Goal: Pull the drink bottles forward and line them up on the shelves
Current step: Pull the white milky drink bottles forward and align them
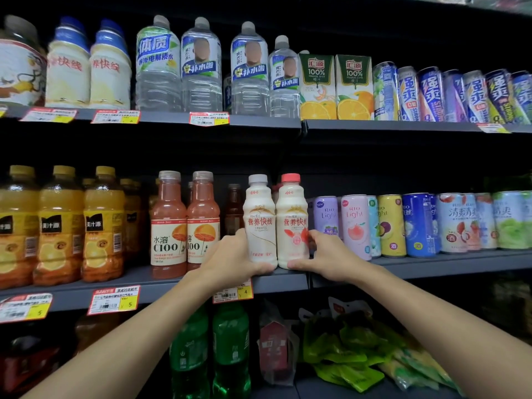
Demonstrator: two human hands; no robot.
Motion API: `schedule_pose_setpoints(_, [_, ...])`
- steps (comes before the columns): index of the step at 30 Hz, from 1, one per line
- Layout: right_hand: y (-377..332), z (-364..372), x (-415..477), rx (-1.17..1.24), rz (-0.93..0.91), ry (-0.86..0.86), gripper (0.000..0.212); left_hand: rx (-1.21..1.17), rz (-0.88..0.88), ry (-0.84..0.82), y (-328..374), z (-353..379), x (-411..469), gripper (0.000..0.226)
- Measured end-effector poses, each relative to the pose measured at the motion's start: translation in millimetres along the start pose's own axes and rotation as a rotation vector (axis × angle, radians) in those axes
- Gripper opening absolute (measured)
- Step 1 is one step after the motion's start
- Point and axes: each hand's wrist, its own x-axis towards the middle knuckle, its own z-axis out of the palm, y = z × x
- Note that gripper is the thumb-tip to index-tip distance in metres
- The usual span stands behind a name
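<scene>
white-capped bottle (259,223) and red-capped bottle (291,223): upright, touching side by side at the middle shelf's (277,283) front edge | left hand (231,257): fingers curled round the white-capped bottle's lower part, thumb across its base | right hand (328,257): fingers wrapped round the red-capped bottle likewise | neighbours: pink juice bottles (168,223) on the left, cans (357,226) on the right

My 2 bare arms reach up and forward. My left hand (230,256) grips the white-cap bottle (259,220) low on its left side, fingers curled round behind it and thumb lying across the front of its base. My right hand (326,259) grips the red-cap bottle (291,220), which touches the white-cap bottle's right side; fingers wrap its far side, thumb along its base. My palms face each other. My forearms slope down and away from the white-cap bottle, 1 to each side.
</scene>
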Motion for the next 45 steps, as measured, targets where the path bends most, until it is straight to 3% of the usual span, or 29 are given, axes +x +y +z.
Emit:
schedule_pose_setpoints(12, [12.6, -11.8, 7.2, -0.120, -0.067, -0.084, 0.094, -0.120, 0.077, -0.096, -1.7, 0.6, 2.3, 0.083])
schedule_pose_setpoints(25, [26.0, -11.4, 10.4, -0.063, -0.097, -0.084, 0.077, -0.068, 0.101, -0.092, -6.1, 6.7, 3.8, 0.079])
schedule_pose_setpoints(45, [28.4, -11.4, 14.0, -0.068, -0.098, -0.107, 0.070, -0.018, 0.118, -0.031, -8.0, 9.8, 3.8, 0.081])
